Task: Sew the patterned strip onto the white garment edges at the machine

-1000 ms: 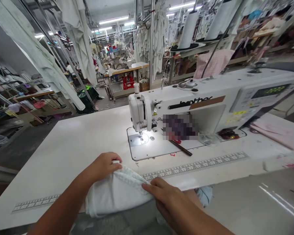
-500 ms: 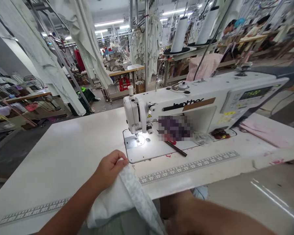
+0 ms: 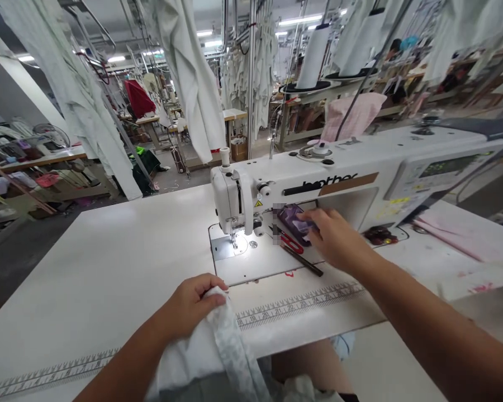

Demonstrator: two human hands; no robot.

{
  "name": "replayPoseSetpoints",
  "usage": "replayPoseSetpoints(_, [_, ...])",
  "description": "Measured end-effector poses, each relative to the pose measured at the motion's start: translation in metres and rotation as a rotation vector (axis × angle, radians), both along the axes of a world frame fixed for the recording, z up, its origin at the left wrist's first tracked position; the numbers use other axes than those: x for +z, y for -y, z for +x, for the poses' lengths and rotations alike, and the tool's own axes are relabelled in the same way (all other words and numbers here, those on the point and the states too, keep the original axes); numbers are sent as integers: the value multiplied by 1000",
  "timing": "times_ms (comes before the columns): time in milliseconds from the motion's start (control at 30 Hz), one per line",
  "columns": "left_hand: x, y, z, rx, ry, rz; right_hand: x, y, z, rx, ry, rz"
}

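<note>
The left hand [image 3: 195, 306] is closed, its fingers curled firmly over a bundle of soft white knit fabric [image 3: 184, 363] with a mottled, pale-patterned band [image 3: 235, 346]. The bundle lies at the table's near edge, well clear of the needle; a gathered hold suits such limp cloth. The right hand [image 3: 335, 237] is extended, fingers open, their tips touching a flat purple-cased phone [image 3: 293, 223], partly blurred. Just beside it lie red-handled snips [image 3: 289, 243] and a slim black marker [image 3: 302, 259]. A printed ruler strip [image 3: 297, 307] runs along the smooth white table [image 3: 109, 240]. Beyond stand a white Brother sewing machine [image 3: 318, 184] and tall white thread cones [image 3: 314, 56].
</note>
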State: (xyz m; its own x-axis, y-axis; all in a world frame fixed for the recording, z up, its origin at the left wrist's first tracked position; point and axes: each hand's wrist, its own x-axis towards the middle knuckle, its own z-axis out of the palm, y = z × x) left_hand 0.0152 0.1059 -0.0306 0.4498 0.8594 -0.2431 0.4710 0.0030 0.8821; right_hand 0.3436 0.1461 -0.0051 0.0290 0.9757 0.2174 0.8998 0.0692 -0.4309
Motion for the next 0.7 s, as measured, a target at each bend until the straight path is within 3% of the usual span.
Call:
replayPoseSetpoints(67, [7,1,5,16,14,2,0,31,-28,85,-126,-31])
replayPoseSetpoints(133, [17,4,15,3,-15,68,-6,60,-63,361,-578,-189])
replayPoseSetpoints(200, [27,7,24,-5,-57,148,-18,80,-96,490,-881,-355])
replayPoseSetpoints(333, [34,7,33,74,-52,209,-36,88,-128,399,-1226,-402])
replayPoseSetpoints(500, [16,1,26,174,118,65,-42,82,-123,370,-1343,-468])
replayPoseSetpoints(700, [10,-2,24,170,174,-7,-45,83,-122,328,-1184,-428])
